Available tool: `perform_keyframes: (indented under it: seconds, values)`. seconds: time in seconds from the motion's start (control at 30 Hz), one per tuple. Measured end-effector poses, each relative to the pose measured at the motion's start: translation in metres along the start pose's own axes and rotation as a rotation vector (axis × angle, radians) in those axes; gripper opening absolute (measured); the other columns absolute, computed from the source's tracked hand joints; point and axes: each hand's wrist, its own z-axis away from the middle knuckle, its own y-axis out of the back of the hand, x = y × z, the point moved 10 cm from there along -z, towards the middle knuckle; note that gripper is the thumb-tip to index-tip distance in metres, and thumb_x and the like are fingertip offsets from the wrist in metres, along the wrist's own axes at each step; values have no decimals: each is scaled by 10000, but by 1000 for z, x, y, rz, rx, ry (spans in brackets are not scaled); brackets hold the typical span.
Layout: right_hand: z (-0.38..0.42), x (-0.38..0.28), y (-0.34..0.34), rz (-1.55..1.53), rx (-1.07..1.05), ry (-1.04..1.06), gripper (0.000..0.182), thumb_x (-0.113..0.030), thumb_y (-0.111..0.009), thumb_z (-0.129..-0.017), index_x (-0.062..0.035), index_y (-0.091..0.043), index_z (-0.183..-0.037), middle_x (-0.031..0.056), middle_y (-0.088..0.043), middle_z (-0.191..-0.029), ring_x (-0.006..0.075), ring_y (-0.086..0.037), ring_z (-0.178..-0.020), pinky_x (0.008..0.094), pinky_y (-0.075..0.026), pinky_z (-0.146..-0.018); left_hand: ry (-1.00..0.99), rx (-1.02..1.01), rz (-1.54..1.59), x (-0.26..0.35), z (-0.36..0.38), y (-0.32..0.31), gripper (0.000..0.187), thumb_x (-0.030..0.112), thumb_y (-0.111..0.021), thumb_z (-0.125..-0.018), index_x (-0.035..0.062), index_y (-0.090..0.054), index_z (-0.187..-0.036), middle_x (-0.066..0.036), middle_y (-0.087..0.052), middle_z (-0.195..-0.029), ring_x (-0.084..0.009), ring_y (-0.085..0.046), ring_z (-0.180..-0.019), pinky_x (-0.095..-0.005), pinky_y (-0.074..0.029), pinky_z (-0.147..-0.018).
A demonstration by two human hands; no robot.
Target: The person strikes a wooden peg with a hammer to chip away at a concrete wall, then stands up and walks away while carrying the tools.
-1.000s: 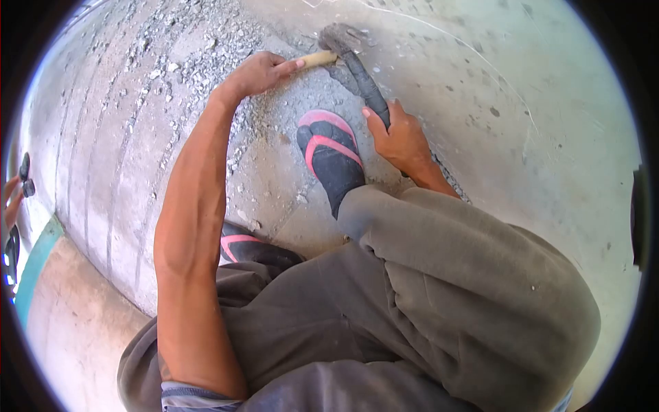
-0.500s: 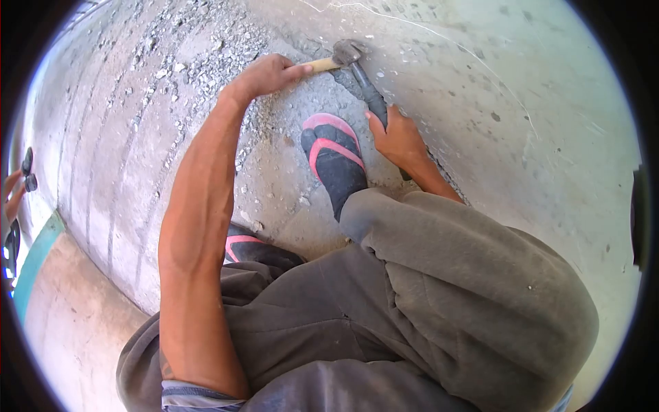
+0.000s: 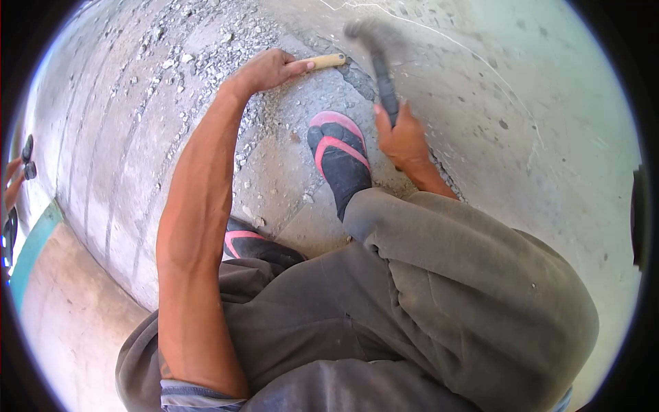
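My left hand [image 3: 271, 71] is closed around a chisel [image 3: 328, 61] with a pale yellow shank; its struck end points right and its working tip is hidden by the hand. My right hand [image 3: 403, 139] grips the dark, wrapped handle of a hammer [image 3: 384, 86]. The hammer's head is smeared by motion, up and to the right of the chisel's end and apart from it. Below the chisel lies a chipped strip of concrete [image 3: 357, 81]. My foot in a pink-strapped flip-flop [image 3: 336, 141] rests just under it.
Broken concrete rubble [image 3: 206, 58] spreads across the floor at upper left. A thin white string [image 3: 439, 36] lies along the floor at upper right. My other foot [image 3: 257, 246] is beneath my left arm. At the far left edge, part of another person [image 3: 12, 182] shows.
The hammer head has lifted off the chisel's end, moving up and right. My right hand has shifted slightly right, while my left hand stays nearly in place on the chisel.
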Motion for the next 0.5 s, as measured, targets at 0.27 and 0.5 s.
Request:
perform_keyframes:
  seconds: [0.27, 0.5]
  values:
    - [-16, -64, 51, -260, -11, 79, 407, -344, -605, -916, 54, -524, -942, 254, -633, -716, 462, -625, -647, 493, -487, -565, 67, -7, 26, -6, 10, -3, 656, 636, -510, -893, 19, -714, -984, -201, -643, -703, -325, -647, -700, -426, -501, -718]
    - [-18, -2, -4, 137, -201, 33, 414, -342, -624, -907, 61, -535, -946, 233, -639, -698, 429, -637, -631, 480, -490, -580, -56, 84, 20, 2, 14, 4, 667, 625, -503, -911, 12, -696, -1087, -150, -628, -685, -237, -608, -659, -412, -494, -682]
